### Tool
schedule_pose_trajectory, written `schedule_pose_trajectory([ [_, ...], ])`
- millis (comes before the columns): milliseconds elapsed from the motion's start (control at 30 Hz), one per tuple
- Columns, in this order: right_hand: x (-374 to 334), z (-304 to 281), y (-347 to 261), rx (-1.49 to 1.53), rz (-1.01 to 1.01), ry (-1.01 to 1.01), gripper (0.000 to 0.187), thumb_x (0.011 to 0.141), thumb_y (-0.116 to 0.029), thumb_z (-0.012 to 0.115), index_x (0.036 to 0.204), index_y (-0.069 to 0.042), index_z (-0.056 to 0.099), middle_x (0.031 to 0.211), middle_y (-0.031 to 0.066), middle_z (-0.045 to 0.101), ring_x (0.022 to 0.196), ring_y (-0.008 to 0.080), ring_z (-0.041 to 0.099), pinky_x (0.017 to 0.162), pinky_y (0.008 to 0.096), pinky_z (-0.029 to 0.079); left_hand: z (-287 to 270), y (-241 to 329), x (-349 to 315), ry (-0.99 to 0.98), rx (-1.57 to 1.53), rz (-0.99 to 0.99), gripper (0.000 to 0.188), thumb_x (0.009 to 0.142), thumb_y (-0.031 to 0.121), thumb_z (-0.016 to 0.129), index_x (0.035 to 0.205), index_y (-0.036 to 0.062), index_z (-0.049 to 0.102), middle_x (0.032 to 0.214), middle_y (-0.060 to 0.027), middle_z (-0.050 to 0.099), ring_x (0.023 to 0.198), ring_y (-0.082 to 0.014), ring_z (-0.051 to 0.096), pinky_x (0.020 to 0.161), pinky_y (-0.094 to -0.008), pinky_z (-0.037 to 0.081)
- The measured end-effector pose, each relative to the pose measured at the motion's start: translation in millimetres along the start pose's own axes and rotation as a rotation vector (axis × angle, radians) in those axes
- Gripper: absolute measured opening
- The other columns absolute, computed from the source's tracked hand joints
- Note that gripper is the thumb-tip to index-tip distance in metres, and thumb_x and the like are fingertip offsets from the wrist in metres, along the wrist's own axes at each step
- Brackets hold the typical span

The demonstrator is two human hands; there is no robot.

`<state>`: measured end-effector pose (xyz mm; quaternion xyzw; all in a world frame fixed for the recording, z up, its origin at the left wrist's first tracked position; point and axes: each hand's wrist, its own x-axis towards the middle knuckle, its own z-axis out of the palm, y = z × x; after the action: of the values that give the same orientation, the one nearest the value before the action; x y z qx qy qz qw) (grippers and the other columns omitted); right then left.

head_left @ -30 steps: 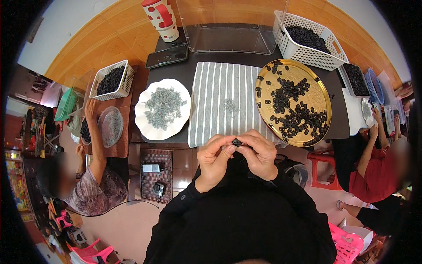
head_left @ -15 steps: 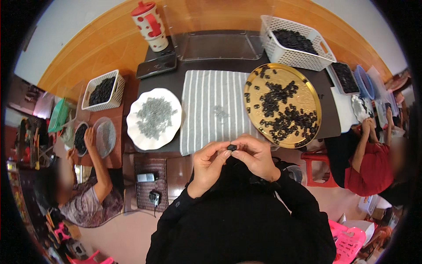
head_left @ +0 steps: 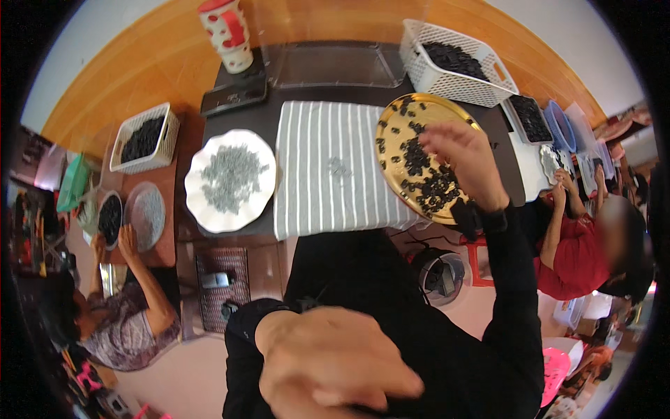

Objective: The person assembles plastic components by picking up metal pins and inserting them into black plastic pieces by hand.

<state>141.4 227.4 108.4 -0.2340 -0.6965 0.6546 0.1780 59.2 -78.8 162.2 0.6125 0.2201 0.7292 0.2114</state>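
Note:
My right hand (head_left: 464, 159) hovers over the round gold tray (head_left: 391, 176), its fingers stretched out and slightly blurred; nothing shows in them. Small black pieces (head_left: 417, 157) lie scattered and heaped on that tray. Close to my body, my left hand (head_left: 338, 363) is raised high and smeared by motion, its fingertips turned down out of sight. In front of me lies a grey-and-white striped cloth (head_left: 314, 199) with a few small clear pieces (head_left: 340, 168) on it. To its left, a white scalloped plate (head_left: 199, 204) holds a heap of small greyish clear pieces (head_left: 232, 178).
White baskets of black pieces stand at the back right (head_left: 457, 84) and far left (head_left: 169, 143). A dotted tumbler (head_left: 229, 38), a dark phone (head_left: 234, 96) and a clear plastic tray (head_left: 335, 66) line the back. People work on both sides. A bucket (head_left: 441, 276) stands below the table.
My hands, together around a small black piece before, have parted. The right has gone forward over the gold tray; the left has drawn back toward my body. The view has shifted slightly.

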Motion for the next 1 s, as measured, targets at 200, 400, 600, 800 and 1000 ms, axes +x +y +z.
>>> schedule_pose_trajectory([
  [200,-30,61,64,-0.342,-0.201,-0.055,0.017,0.085,-0.003,0.063,0.101,0.002,0.063,0.084,0.0071,0.065,0.075,0.0156,0.062,0.065,0.0264,0.048,13,-17,27,-0.132,-0.274,0.185,0.042,0.083,-0.007,0.057,0.115,0.0199,0.054,0.096,-0.0305,0.060,0.058,-0.0321,0.062,0.046,-0.0312,0.052],
  [400,-17,105,68,-0.804,-0.498,-0.092,0.016,0.077,-0.002,0.061,0.093,0.001,0.063,0.082,0.0180,0.056,0.079,0.0378,0.056,0.069,0.0429,0.046,4,-25,15,-0.122,-0.394,0.166,0.050,0.086,-0.010,0.052,0.121,0.0263,0.055,0.099,-0.0290,0.059,0.070,-0.0351,0.065,0.053,-0.0340,0.056],
  [600,-8,125,75,-0.944,-0.551,-0.064,0.007,0.077,-0.002,0.061,0.083,0.001,0.061,0.079,0.0168,0.052,0.078,0.0357,0.055,0.069,0.0427,0.045,-2,-15,27,-0.135,-0.420,0.074,0.030,0.092,-0.006,0.045,0.104,0.0185,0.059,0.090,-0.0242,0.058,0.063,-0.0302,0.061,0.047,-0.0316,0.051],
  [800,-13,126,72,-1.064,-0.579,-0.016,0.003,0.079,-0.002,0.057,0.079,0.000,0.059,0.079,0.0154,0.050,0.077,0.0347,0.054,0.067,0.0424,0.045,-6,-26,30,-0.232,-0.472,0.091,0.027,0.093,-0.004,0.044,0.103,0.0175,0.056,0.087,-0.0214,0.058,0.060,-0.0283,0.059,0.045,-0.0303,0.049],
  [1000,-25,112,80,-1.036,-0.627,0.020,0.007,0.069,0.003,0.051,0.075,0.000,0.054,0.078,0.0161,0.050,0.076,0.0347,0.053,0.067,0.0421,0.046,44,-21,27,0.314,-0.346,0.129,0.029,0.092,-0.005,0.047,0.107,0.0185,0.055,0.087,-0.0208,0.058,0.060,-0.0286,0.059,0.046,-0.0297,0.049],
])
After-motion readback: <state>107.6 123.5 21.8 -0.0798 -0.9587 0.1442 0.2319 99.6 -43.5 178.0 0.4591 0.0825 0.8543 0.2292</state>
